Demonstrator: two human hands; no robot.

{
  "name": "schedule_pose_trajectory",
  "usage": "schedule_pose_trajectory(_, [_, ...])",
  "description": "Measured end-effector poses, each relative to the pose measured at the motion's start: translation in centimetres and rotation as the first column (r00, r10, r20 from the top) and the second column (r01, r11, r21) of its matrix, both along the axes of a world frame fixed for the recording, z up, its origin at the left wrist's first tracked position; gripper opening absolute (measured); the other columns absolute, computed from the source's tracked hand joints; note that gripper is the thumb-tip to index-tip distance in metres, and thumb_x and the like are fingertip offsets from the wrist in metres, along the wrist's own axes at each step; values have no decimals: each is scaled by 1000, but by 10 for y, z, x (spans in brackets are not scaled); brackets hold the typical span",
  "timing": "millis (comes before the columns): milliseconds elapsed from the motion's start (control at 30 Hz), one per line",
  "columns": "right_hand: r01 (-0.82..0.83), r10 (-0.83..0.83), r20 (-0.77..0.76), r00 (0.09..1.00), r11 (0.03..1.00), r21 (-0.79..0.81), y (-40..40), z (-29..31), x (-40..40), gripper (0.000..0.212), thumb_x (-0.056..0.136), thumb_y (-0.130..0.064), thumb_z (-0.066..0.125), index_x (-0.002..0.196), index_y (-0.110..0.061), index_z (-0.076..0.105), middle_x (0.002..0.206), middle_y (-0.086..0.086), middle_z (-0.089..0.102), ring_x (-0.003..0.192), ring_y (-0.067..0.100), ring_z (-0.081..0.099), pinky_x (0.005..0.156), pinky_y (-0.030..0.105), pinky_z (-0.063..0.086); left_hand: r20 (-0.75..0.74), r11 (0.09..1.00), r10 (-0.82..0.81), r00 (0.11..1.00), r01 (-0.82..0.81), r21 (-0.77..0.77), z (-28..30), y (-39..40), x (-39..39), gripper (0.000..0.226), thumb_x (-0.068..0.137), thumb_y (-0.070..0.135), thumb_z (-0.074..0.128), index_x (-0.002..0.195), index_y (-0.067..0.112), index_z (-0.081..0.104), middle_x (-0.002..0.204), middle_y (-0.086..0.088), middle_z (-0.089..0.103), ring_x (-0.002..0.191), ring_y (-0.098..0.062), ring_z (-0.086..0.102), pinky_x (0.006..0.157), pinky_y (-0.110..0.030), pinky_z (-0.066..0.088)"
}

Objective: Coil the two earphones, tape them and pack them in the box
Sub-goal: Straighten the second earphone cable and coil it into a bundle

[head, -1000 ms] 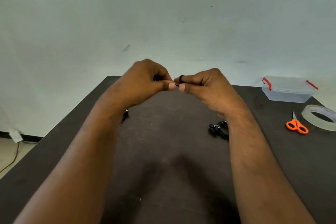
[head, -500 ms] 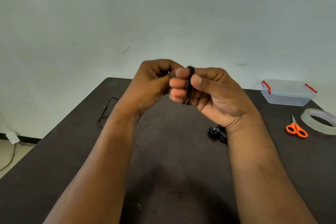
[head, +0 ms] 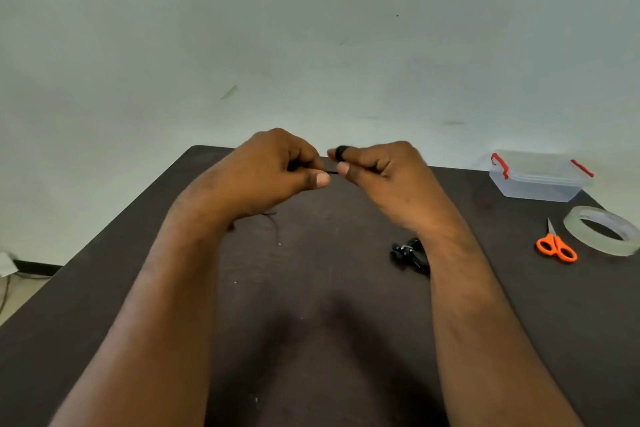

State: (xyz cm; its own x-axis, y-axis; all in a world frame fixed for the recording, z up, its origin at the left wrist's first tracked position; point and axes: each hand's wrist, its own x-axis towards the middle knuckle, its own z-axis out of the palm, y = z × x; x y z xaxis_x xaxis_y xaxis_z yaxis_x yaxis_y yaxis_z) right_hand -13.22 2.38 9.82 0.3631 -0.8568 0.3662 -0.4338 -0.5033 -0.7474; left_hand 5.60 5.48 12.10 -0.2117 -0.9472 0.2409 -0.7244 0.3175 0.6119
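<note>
Both hands' curled fingers pinch the earphone cord [head: 341,152], largely hidden; the right forearm half-covers the second earphone [head: 407,255].

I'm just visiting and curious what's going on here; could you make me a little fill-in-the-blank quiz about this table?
1. The black cord is wound round a finger of the ____ hand.
2. The scissors have ____ handles.
3. The tape roll lies ____ on the table.
4. The box has ____ clips.

Answers: right; orange; flat; red
</note>
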Motion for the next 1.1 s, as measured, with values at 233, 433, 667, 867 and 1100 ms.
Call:
schedule_pose_trajectory(233, [-299, 259, 171, 951, 912, 281, 6, -3, 4, 18, 90, -8, 63, 104, -12, 72, 103, 1, 74, 102, 11, 68, 99, 35, 51, -109, 980, -48, 993, 25, -200, 0, -1, 6, 9, 87, 24, 68, 84, 18, 75, 79, 7, 72, 77, -3, 66, 70, -20, 51])
schedule_pose_trajectory(433, [-724, 451, 639, 623, 643, 252, 13, 0, -2, 27, 81, -9, 61, 104, 1, 71, 101, 18, 72, 99, 35, 68, 89, 45, 54, -563, 972, -234, 792, 208, -111, -21, -10, 0, 11, 87, 16, 65, 84, 9, 72, 80, -14, 70, 75, -31, 61, 68, -36, 52])
schedule_pose_trajectory(667, [-626, 326, 896, 300, 776, -73, 5, 11, -2, 28, 85, -12, 52, 103, -7, 72, 107, 11, 72, 106, 29, 67, 93, 42, 52, -482, 969, -213, 850, 247, 6, -29, -13, -18, 18, 89, 27, 63, 89, 13, 75, 60, -17, 51, 51, -17, 37, 52, -25, 33])
schedule_pose_trajectory(867, [-46, 84, 446, 891, 994, -96, -4, 3, -10, 25, 91, -6, 61, 113, -13, 69, 117, -2, 69, 117, 7, 60, 104, 27, 44, -128, 994, -66, 990, 75, 74, -18, -8, -8, 17, 89, 36, 65, 84, 22, 73, 53, 17, 56, 47, 3, 45, 51, -9, 33])
schedule_pose_trajectory(1100, [-78, 85, -46, 995, 988, 131, 0, -3, -4, 14, 90, -18, 65, 97, -24, 76, 91, 1, 75, 83, 15, 70, 80, 35, 55, -20, 986, 27, 999, -30, -165, -3, -3, -3, 24, 88, 41, 62, 78, 22, 71, 69, 9, 61, 59, 2, 50, 52, -5, 33])
